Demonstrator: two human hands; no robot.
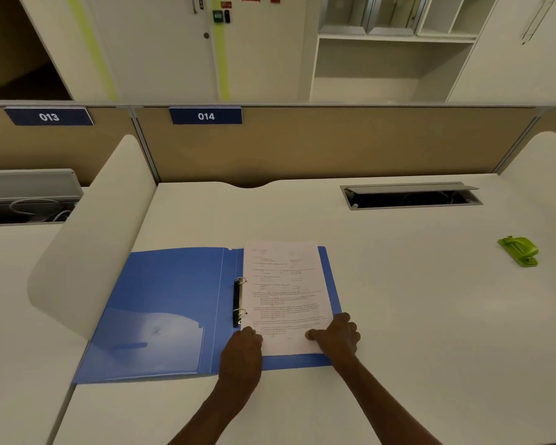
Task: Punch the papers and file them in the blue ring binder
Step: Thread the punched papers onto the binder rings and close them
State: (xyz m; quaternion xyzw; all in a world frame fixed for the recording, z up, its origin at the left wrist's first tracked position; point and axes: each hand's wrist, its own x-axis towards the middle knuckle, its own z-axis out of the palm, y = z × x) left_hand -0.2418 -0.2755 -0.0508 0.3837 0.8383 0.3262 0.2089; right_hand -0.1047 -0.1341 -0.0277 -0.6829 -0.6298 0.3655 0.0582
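Binder: blue ring binder (pixel 161 313) open flat on desk (pixel 398 316).
Papers: printed sheets (pixel 286 297) on right half, seemingly threaded on rings (pixel 240 297).
Left hand (pixel 242 351): fingers flat on lower-left corner.
Right hand (pixel 337 334): fingers spread, pressing lower-right edge.
Hole punch (pixel 519 251): green, far right.

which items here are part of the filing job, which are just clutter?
Job:
- binder, open on the desk
- papers, on its rings
- punch, far right
- left hand, right hand, both pressing the papers' near edge

Clutter:
- cable hatch, lid up
- desk labels
- side divider
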